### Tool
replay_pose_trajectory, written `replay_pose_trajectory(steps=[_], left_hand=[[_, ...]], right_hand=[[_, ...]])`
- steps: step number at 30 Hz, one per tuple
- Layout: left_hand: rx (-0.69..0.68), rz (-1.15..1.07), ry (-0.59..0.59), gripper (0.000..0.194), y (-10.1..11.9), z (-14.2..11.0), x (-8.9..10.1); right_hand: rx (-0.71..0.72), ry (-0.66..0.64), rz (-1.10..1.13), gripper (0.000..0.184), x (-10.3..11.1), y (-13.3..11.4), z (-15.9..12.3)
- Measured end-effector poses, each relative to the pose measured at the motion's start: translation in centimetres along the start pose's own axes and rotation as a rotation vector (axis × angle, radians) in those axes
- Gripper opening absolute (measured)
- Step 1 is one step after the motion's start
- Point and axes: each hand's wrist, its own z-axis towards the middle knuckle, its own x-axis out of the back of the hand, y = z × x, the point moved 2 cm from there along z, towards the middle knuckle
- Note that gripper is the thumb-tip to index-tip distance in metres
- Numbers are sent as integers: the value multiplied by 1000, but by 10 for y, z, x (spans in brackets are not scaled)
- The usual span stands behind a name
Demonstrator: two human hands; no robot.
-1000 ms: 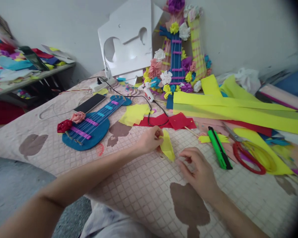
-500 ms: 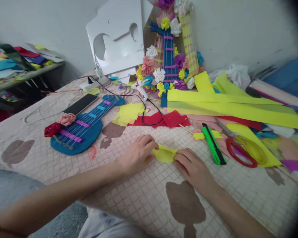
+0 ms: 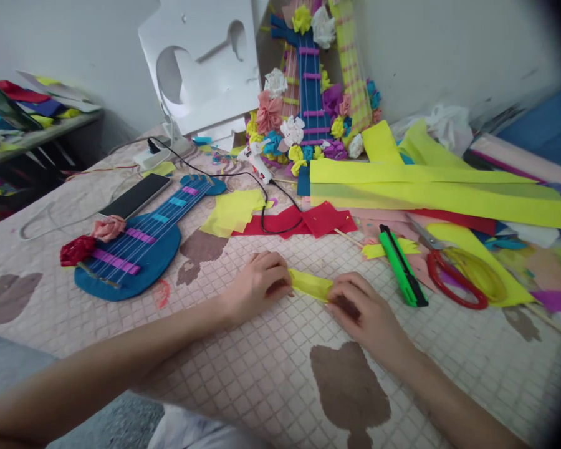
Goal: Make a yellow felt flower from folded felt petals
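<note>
A narrow folded strip of yellow crepe paper (image 3: 311, 285) lies across the space between my hands, just over the tablecloth. My left hand (image 3: 262, 284) pinches its left end, and my right hand (image 3: 362, 305) pinches the right end; the fingertips partly hide both ends. Beyond the hands lie red paper pieces (image 3: 308, 221) and a stack of yellow paper squares (image 3: 231, 211). Right of my right hand is a green utility knife (image 3: 401, 267), with red-handled scissors (image 3: 455, 280) beside it.
A blue paper guitar (image 3: 143, 240) with roses lies at left, near a phone (image 3: 135, 194). A white glue gun (image 3: 257, 163) and its black cord sit behind. Long yellow paper strips (image 3: 425, 187) cover the back right. Decorated guitars (image 3: 313, 93) lean on the wall.
The yellow paper has gone from a wider, partly folded piece to a narrow strip. Both hands still pinch its ends. My view has shifted slightly.
</note>
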Motion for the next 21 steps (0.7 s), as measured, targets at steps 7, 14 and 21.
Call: replay_pose_trajectory(steps=[7,14,21], left_hand=[[105,-108,27,1,0,5,-1],[160,-104,25,2,2,9,-1],[171,-114,6,3,1,10,-1]], right_hand=[[-126,48,59,5,0,2,1],[-164,31,102,6,-1,1,3],[-183,37,98,8,-1,-1,5]])
